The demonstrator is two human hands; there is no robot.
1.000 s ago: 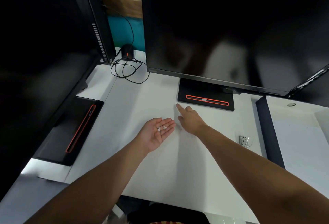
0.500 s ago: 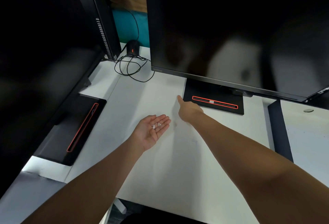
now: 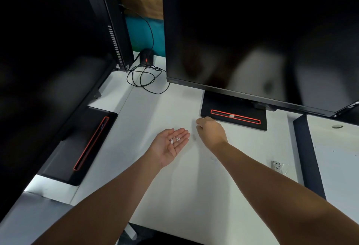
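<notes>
The left hand point(image 3: 169, 147) lies palm up and fully open, fingers straight and close together. Its long axis runs from the wrist at 7 o'clock to the fingertips at about 2 o'clock. Several small white pieces point(image 3: 175, 139) rest loose where the fingers meet the palm. They form a short row running roughly from 8 to 2 o'clock. Each piece is too small to tell which way it points.

Just beside it at 3 o'clock, apart from it, the right hand point(image 3: 210, 133) is held knuckles up with its fingers curled under. Thumb and forefinger tips are drawn together and aim toward 9 o'clock, low over the white tabletop point(image 3: 174, 186). Whether they pinch anything cannot be told.

Touching or just past this hand at 1 o'clock sits a black monitor base point(image 3: 233, 105) with a red-outlined slot, its long axis running from 9 to 4 o'clock, under a dark monitor point(image 3: 252, 30). At 9 o'clock from the left hand, well apart, lies a second black base point(image 3: 77, 147) below another dark screen point(image 3: 48, 50). A coiled black cable point(image 3: 145, 77) lies at 12 o'clock. At 4 o'clock from the right hand is a small clear item point(image 3: 278, 167), near a dark strip point(image 3: 308, 157).
</notes>
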